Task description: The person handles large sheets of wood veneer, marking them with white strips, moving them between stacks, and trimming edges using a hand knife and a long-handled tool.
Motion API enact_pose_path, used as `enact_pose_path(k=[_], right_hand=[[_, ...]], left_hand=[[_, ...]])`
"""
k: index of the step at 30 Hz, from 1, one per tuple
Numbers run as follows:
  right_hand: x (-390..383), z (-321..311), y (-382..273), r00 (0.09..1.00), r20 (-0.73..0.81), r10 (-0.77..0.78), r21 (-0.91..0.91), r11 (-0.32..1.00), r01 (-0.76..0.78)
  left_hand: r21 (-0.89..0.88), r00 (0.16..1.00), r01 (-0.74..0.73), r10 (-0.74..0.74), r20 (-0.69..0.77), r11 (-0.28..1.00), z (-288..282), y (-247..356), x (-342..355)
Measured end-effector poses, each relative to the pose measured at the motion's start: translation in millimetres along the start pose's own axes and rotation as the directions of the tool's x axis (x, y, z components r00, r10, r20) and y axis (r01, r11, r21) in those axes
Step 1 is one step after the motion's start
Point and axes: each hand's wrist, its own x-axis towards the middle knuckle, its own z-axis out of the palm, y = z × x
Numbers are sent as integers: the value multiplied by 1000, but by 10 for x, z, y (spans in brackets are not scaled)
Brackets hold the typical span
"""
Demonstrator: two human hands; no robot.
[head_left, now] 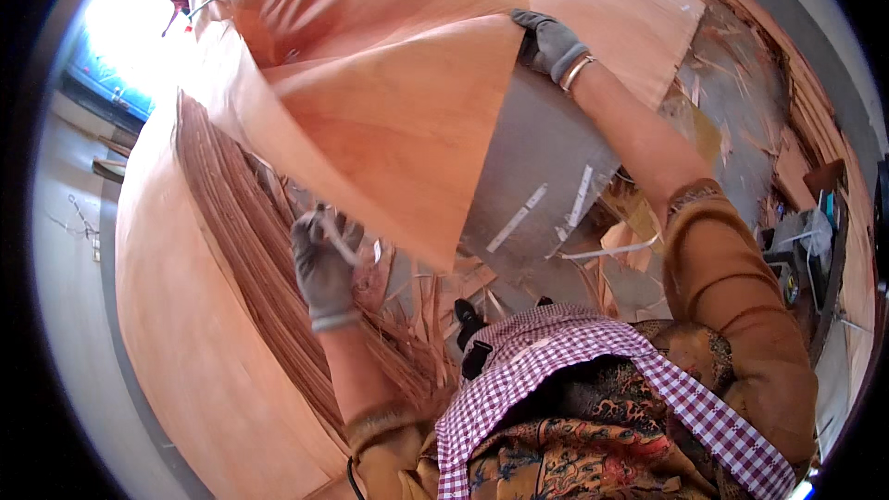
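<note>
Veneer stack (176, 268): at 9 o'clock, broad smooth pinkish-tan top, its side a ragged, brown, layered edge.
Left hand (321, 273): between 8 and 9 o'clock, in a grey knit glove, beside that edge; a pale curved strip (341, 239) shows at the fingers, but blur there means I cannot tell whether they grip it.
Raised veneer sheet (398, 120): from 10 o'clock to 12, thin and supple, buckled into folds, its pointed lower corner near the centre.
White strips (519, 218): toward 3 o'clock, narrow and flat on smooth grey floor (519, 153).
Right hand (551, 44): at 1 o'clock, grey-gloved, fingers closed over the raised sheet's edge.
Flat veneer (630, 23): beyond it, toward 1 o'clock, smooth, fine-grained.
</note>
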Motion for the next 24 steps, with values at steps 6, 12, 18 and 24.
enact_pose_path(k=[6, 12, 18, 24], right_hand=[[349, -783, 373, 947, -93, -309, -553, 807, 209], [121, -750, 293, 751, 282, -597, -938, -335, 86], [-600, -56, 796, 900, 208, 383, -972, 182, 148], [-422, -100, 773, 952, 216, -219, -966, -187, 176]], left_hand=[[462, 980, 137, -52, -191, 876, -269, -985, 1024], [554, 965, 179, -34, -261, 813, -633, -1656, 1493], [569, 954, 239, -81, -289, 786, -670, -1698, 1542], [472, 943, 171, -6, -332, 865, -784, -1442, 1372]])
